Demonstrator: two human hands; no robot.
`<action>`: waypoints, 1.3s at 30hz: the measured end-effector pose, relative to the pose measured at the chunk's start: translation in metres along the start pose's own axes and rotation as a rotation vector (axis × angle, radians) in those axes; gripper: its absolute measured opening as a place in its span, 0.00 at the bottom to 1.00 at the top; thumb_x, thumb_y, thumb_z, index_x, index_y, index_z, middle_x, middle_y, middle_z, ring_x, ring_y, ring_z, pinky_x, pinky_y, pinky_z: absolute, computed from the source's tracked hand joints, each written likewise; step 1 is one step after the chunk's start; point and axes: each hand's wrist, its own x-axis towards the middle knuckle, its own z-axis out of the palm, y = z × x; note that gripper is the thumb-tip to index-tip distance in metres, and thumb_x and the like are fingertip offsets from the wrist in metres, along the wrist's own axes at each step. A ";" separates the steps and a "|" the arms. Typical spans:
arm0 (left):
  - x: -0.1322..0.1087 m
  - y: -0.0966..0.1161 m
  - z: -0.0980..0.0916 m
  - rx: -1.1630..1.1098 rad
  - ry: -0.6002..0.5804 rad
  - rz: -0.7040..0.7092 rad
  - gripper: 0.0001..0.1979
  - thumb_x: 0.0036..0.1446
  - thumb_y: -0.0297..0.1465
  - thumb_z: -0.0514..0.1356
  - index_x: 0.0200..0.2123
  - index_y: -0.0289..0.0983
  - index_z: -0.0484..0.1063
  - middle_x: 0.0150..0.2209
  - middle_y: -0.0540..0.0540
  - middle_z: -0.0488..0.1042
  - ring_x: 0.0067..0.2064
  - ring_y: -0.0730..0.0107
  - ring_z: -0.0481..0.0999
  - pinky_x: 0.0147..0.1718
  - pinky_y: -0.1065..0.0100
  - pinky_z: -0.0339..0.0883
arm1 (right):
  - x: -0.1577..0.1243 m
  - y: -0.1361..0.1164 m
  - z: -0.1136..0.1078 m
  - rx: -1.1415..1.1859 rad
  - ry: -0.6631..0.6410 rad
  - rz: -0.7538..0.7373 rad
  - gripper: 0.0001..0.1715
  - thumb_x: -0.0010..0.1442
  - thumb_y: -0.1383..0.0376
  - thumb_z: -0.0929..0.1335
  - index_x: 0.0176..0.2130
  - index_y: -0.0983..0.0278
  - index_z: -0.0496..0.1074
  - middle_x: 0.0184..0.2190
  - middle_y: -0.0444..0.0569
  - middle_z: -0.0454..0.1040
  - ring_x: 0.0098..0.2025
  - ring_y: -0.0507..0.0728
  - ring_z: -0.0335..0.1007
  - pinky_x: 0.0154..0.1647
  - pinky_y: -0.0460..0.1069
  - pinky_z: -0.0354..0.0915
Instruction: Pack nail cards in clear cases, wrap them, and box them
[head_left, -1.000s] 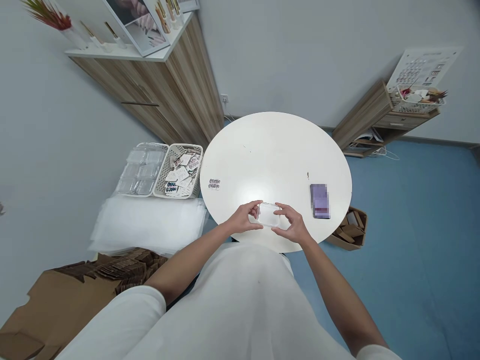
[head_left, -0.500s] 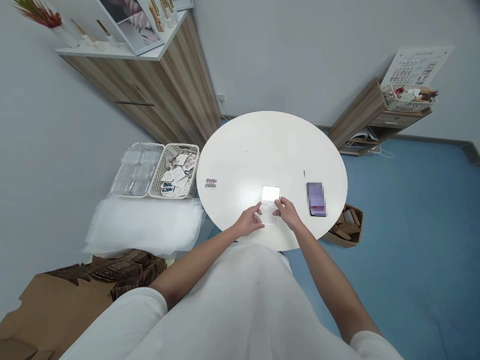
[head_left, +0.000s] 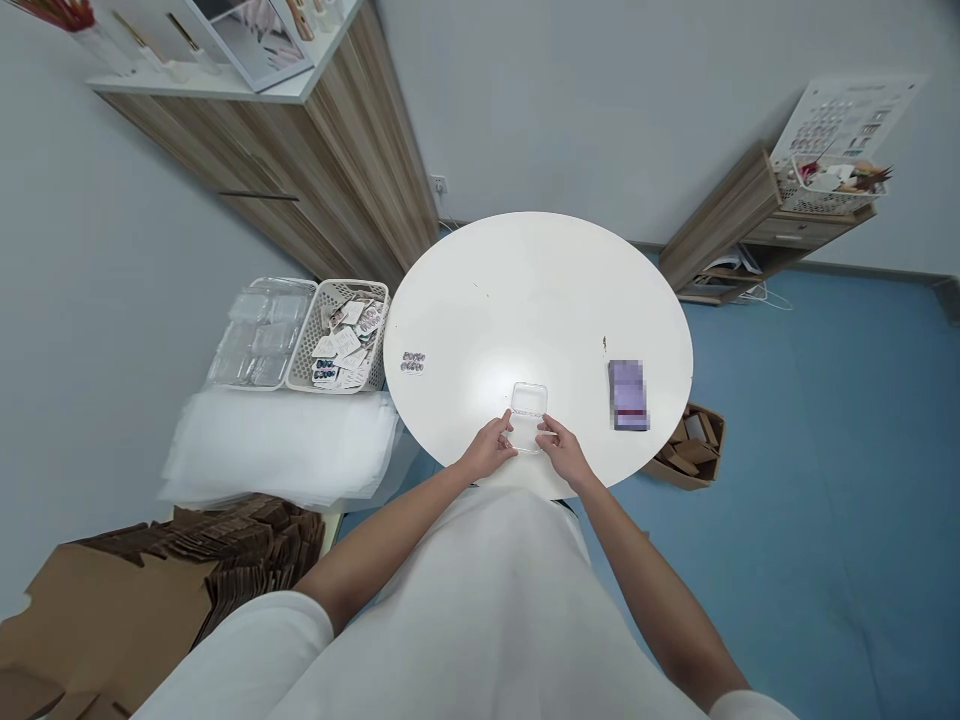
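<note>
A clear plastic hinged box (head_left: 529, 400) lies unfolded near the front edge of the round white table (head_left: 540, 290), its lid half pointing away from me. My left hand (head_left: 489, 447) grips the box's left side, fingers curled at the hinge and lower half. On the opposite side my right hand (head_left: 562, 449) pinches the right edge just below the hinge. Inside the box I make out nothing. Farther left on the table is a small card of press-on nails (head_left: 412, 363).
A phone with a purple screen (head_left: 628, 396) lies right on the table. Left of the table stand a basket of cards (head_left: 298, 365) and a basket of clear boxes (head_left: 289, 300), above plastic sheets (head_left: 277, 440) and folded cardboard (head_left: 135, 600). A carton (head_left: 684, 470) sits on the floor at right.
Both hands and the box have shifted slightly down and left in view. My right hand has slid from the hinge to the lower half's edge. The whole view has tilted a little.
</note>
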 end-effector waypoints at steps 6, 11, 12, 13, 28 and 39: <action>0.003 -0.014 0.013 0.107 0.007 -0.110 0.37 0.48 0.26 0.59 0.60 0.44 0.45 0.42 0.47 0.64 0.31 0.74 0.66 0.37 0.62 0.67 | 0.006 0.024 0.005 -0.102 0.008 -0.027 0.31 0.48 0.56 0.66 0.52 0.57 0.61 0.43 0.49 0.66 0.37 0.54 0.66 0.39 0.53 0.67; 0.004 -0.016 0.016 0.243 0.033 -0.204 0.34 0.47 0.27 0.59 0.57 0.41 0.50 0.39 0.47 0.64 0.35 0.70 0.66 0.38 0.62 0.65 | 0.015 0.035 0.007 -0.185 -0.012 0.050 0.33 0.48 0.56 0.66 0.53 0.62 0.61 0.40 0.50 0.65 0.32 0.54 0.65 0.36 0.52 0.68; 0.005 -0.015 0.017 0.269 0.037 -0.221 0.33 0.47 0.27 0.59 0.57 0.40 0.51 0.39 0.47 0.63 0.35 0.69 0.66 0.38 0.62 0.65 | 0.017 0.036 0.008 -0.182 -0.022 0.044 0.32 0.48 0.56 0.65 0.52 0.61 0.61 0.39 0.49 0.65 0.31 0.53 0.65 0.36 0.52 0.68; 0.005 -0.014 0.017 0.293 0.041 -0.237 0.33 0.47 0.27 0.59 0.57 0.40 0.51 0.39 0.46 0.63 0.36 0.69 0.66 0.38 0.62 0.64 | 0.018 0.037 0.008 -0.174 -0.032 0.031 0.31 0.48 0.57 0.65 0.52 0.61 0.61 0.39 0.49 0.65 0.31 0.53 0.65 0.36 0.52 0.68; 0.001 0.001 0.024 0.228 0.146 -0.501 0.31 0.46 0.22 0.57 0.55 0.37 0.53 0.42 0.44 0.59 0.40 0.70 0.65 0.39 0.67 0.65 | -0.003 0.034 0.007 0.119 -0.114 0.234 0.29 0.50 0.63 0.65 0.53 0.61 0.60 0.48 0.51 0.66 0.40 0.53 0.71 0.40 0.50 0.67; 0.019 0.002 0.024 0.118 0.270 -0.444 0.31 0.45 0.19 0.55 0.55 0.39 0.56 0.45 0.43 0.59 0.46 0.68 0.64 0.44 0.64 0.65 | 0.027 0.009 -0.004 0.114 -0.065 0.211 0.23 0.51 0.65 0.65 0.49 0.61 0.65 0.50 0.51 0.66 0.44 0.55 0.70 0.45 0.50 0.66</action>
